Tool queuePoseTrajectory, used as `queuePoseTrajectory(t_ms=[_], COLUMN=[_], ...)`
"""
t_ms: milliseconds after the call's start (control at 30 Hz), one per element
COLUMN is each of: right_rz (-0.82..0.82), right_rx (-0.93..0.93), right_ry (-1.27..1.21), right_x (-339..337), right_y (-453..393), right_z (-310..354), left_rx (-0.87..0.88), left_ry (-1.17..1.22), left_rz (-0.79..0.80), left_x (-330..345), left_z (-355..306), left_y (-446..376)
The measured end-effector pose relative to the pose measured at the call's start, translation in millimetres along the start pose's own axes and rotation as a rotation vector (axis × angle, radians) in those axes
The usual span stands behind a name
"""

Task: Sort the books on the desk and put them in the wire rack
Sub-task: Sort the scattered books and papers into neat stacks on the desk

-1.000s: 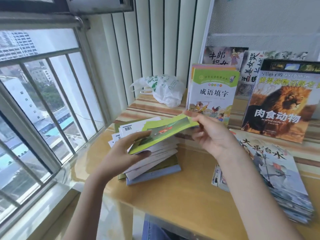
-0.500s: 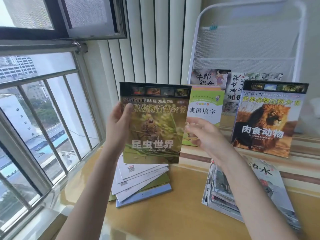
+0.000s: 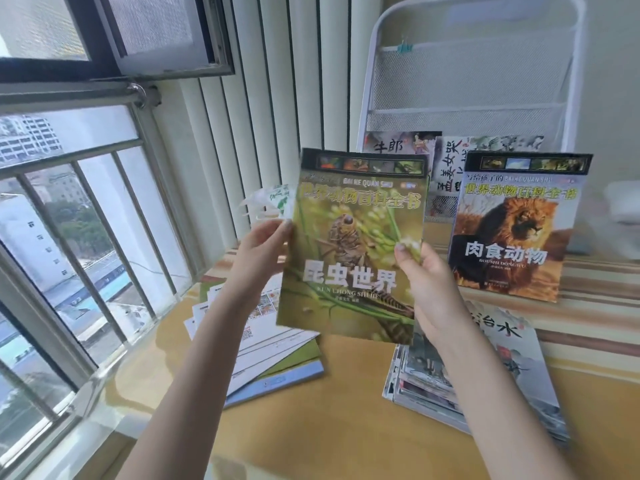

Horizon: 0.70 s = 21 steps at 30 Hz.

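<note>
I hold a green insect book (image 3: 356,244) upright in front of me, cover facing me. My left hand (image 3: 258,251) grips its left edge and my right hand (image 3: 424,282) grips its right edge, thumb on the cover. Behind it stands the white wire rack (image 3: 474,74); two ink-painting books (image 3: 450,157) lean in its lowest tier. A lion book (image 3: 512,223) stands propped in front of the rack. On the desk (image 3: 329,410), a fanned pile of books (image 3: 273,355) lies at the left and a stack with an ink-painting cover (image 3: 498,368) at the right.
A barred window (image 3: 69,237) runs along the left, with an open sash (image 3: 138,32) above. Vertical blinds (image 3: 277,98) hang behind the desk. A white plastic bag (image 3: 270,202) peeks out left of the held book. A striped cloth (image 3: 602,285) covers the desk's back part.
The green book came off the left pile, turned upright, and has moved right and slightly up. My right hand now grips its right edge. The view tilted up, showing more of the rack.
</note>
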State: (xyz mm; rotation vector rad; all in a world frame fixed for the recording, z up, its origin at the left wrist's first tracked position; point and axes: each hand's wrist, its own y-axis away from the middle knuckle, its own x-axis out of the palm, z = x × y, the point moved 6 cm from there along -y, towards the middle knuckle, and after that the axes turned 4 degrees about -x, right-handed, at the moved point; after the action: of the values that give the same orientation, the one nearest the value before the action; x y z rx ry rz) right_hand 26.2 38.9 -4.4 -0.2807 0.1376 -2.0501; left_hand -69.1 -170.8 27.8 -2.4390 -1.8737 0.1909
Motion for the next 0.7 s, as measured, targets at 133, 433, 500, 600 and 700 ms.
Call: queuePoseTrajectory(t_ms=[133,433,500,600,700], right_rz=[-0.061,-0.063,-0.06,-0.089,-0.15], right_rx=[0.016,0.04,0.062,0.086,0.087], right_ry=[0.018,0.406,0.442,0.441,0.407], right_x=[-21.8,-14.5,-15.9,-18.3,-25.3], right_y=[-2.8,-3.9,-5.8,-5.5,-4.6], right_z=[-2.0,-33.8,-39.7,-42.9,-41.5], left_rx=[0.006,-0.29,-0.281,-0.239,-0.184], left_ry=[-0.603,-1.279,-1.339,-1.352,-1.359], left_rz=[-0.158,0.352,0.371,0.35,0.36], left_x=[-38.3,-36.5,-36.2,-35.5,-36.2], left_z=[42.9,115.2,119.6,120.5,122.7], left_y=[-6.8,35.7,40.9,43.6,42.6])
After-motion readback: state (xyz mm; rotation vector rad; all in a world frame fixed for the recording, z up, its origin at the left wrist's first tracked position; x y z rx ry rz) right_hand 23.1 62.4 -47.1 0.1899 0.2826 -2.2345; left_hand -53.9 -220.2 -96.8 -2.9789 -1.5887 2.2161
